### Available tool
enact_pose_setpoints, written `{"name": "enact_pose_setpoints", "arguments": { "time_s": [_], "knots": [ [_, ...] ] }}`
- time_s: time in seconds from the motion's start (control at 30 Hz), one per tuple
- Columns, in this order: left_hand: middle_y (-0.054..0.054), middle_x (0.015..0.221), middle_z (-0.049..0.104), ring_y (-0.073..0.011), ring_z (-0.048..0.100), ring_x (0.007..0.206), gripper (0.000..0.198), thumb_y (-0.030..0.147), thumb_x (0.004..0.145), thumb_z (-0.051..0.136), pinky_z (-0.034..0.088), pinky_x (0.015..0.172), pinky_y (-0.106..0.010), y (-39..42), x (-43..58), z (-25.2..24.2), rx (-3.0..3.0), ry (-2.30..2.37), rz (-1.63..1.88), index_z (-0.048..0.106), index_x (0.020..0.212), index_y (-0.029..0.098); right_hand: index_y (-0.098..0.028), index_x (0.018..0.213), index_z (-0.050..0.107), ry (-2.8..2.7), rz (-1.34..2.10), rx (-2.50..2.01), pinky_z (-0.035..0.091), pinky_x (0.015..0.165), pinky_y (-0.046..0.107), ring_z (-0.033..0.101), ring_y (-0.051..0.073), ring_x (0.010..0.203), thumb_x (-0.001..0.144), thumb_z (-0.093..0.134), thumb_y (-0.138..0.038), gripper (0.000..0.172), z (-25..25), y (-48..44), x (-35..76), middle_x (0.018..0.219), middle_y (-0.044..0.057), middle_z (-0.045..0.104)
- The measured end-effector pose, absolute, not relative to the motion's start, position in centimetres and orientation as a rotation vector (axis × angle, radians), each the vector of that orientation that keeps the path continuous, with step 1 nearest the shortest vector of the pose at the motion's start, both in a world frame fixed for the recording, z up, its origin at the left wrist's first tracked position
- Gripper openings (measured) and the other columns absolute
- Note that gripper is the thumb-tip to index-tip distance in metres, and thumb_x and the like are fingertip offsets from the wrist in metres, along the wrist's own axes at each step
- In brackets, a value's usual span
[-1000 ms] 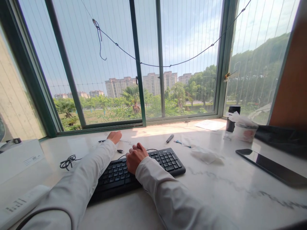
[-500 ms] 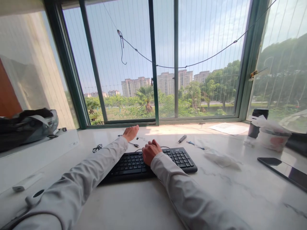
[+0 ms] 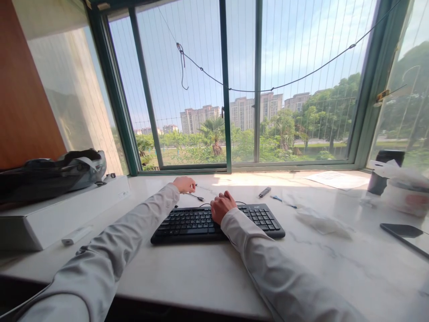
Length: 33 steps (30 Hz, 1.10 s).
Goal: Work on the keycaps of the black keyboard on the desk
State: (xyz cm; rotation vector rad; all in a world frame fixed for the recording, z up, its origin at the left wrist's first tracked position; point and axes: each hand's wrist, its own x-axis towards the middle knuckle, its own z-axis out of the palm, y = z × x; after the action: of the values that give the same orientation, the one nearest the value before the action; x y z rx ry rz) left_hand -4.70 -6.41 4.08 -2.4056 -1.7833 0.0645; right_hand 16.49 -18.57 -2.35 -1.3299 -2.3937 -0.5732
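Observation:
A black keyboard [image 3: 187, 223] lies on the white marble sill [image 3: 201, 273] in front of me. My right hand [image 3: 221, 206] rests curled on the keyboard's back edge, fingers wrapped over it. Beyond the keyboard, my left hand [image 3: 183, 184] reaches to the far side of the sill and pinches a thin black cable [image 3: 197, 196] that trails toward the keyboard. Both arms wear pale long sleeves.
A white box [image 3: 67, 210] with a dark bag [image 3: 50, 172] on it stands at the left, a small white device [image 3: 76, 235] beside it. A marker [image 3: 264, 192], crumpled wrap [image 3: 321, 222], paper [image 3: 337, 180], black cup [image 3: 384, 170], tissue-covered tub [image 3: 402, 188] and phone [image 3: 404, 232] lie right. Window frames rise behind.
The view has swung left, showing the box and bag. My left hand has closed from flat to a pinch on the cable. My right hand stays on the keyboard.

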Motion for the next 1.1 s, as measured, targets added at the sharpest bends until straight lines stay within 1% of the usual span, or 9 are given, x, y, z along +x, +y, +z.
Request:
{"name": "enact_pose_setpoints", "arguments": {
  "time_s": [0.07,0.17,0.27,0.47,0.63,0.8,0.97,1.03,1.1],
  "knots": [
    [-0.001,0.078,0.073,-0.0156,0.064,0.07,0.029,0.05,0.07,0.065,0.045,0.073,-0.026,-6.7,-5.7,4.8,-2.418,-1.925,0.243,0.072,0.085,0.026,-0.017,0.082,0.07,-2.406,-0.57,-1.33,0.026,0.086,0.037,0.054,0.022,0.089,0.084,0.048,-0.025,0.024,-2.3,-18.6,16.4,0.086,0.01,0.07],
    [-0.006,0.07,0.072,-0.02,0.064,0.075,0.04,0.055,0.059,0.073,0.046,0.075,-0.028,-7.0,-7.2,5.3,-2.296,-2.06,0.391,0.073,0.08,0.021,-0.017,0.083,0.07,-2.424,-0.564,-1.342,0.026,0.086,0.037,0.054,0.022,0.09,0.084,0.048,-0.025,0.023,-2.3,-18.8,16.4,0.088,0.01,0.07],
    [-0.008,0.067,0.071,-0.0241,0.065,0.08,0.044,0.053,0.05,0.08,0.047,0.076,-0.03,-7.3,-8.1,4.8,-2.189,-2.129,0.466,0.073,0.076,0.018,-0.017,0.084,0.07,-2.423,-0.549,-1.363,0.025,0.087,0.037,0.054,0.023,0.091,0.084,0.049,-0.025,0.023,-2.1,-19.0,16.3,0.089,0.011,0.07],
    [-0.008,0.081,0.073,-0.0218,0.066,0.078,0.027,0.035,0.055,0.079,0.05,0.07,-0.027,-8.1,-8.4,2.8,-2.226,-2.253,0.396,0.075,0.076,0.019,-0.017,0.085,0.071,-2.408,-0.556,-1.344,0.026,0.087,0.037,0.054,0.023,0.09,0.085,0.047,-0.025,0.025,-2.3,-18.9,16.3,0.089,0.01,0.07],
    [-0.008,0.089,0.073,-0.0221,0.067,0.078,0.027,0.026,0.053,0.078,0.051,0.066,-0.026,-8.4,-8.3,2.2,-2.246,-2.24,0.348,0.075,0.08,0.019,-0.017,0.085,0.071,-2.408,-0.553,-1.342,0.026,0.086,0.038,0.055,0.023,0.09,0.084,0.047,-0.025,0.025,-2.4,-18.7,16.5,0.089,0.011,0.071],
    [-0.006,0.085,0.074,-0.0215,0.067,0.075,0.027,0.023,0.053,0.078,0.052,0.068,-0.028,-8.6,-8.4,2.5,-2.263,-2.254,0.355,0.075,0.08,0.022,-0.017,0.083,0.072,-2.399,-0.541,-1.336,0.026,0.086,0.038,0.055,0.022,0.089,0.084,0.048,-0.025,0.025,-2.5,-18.6,16.5,0.088,0.011,0.071],
    [-0.006,0.078,0.073,-0.0225,0.067,0.076,0.024,0.018,0.051,0.078,0.051,0.073,-0.03,-9.4,-8.0,2.7,-2.25,-2.218,0.364,0.075,0.074,0.021,-0.016,0.082,0.071,-2.386,-0.547,-1.325,0.026,0.086,0.038,0.055,0.022,0.089,0.085,0.047,-0.025,0.026,-2.6,-18.6,16.5,0.089,0.011,0.071],
    [-0.006,0.077,0.073,-0.0219,0.067,0.075,0.023,0.019,0.052,0.078,0.05,0.074,-0.03,-9.7,-7.8,2.6,-2.244,-2.2,0.348,0.075,0.075,0.021,-0.016,0.082,0.071,-2.388,-0.555,-1.329,0.026,0.086,0.038,0.055,0.022,0.089,0.085,0.047,-0.026,0.026,-2.6,-18.6,16.5,0.089,0.01,0.071],
    [-0.006,0.076,0.073,-0.0207,0.066,0.074,0.022,0.023,0.056,0.076,0.05,0.075,-0.03,-9.7,-7.7,2.6,-2.233,-2.189,0.316,0.075,0.079,0.021,-0.017,0.083,0.071,-2.402,-0.56,-1.337,0.026,0.086,0.038,0.055,0.022,0.09,0.085,0.047,-0.026,0.026,-2.5,-18.5,16.6,0.089,0.01,0.071]
  ]
}}
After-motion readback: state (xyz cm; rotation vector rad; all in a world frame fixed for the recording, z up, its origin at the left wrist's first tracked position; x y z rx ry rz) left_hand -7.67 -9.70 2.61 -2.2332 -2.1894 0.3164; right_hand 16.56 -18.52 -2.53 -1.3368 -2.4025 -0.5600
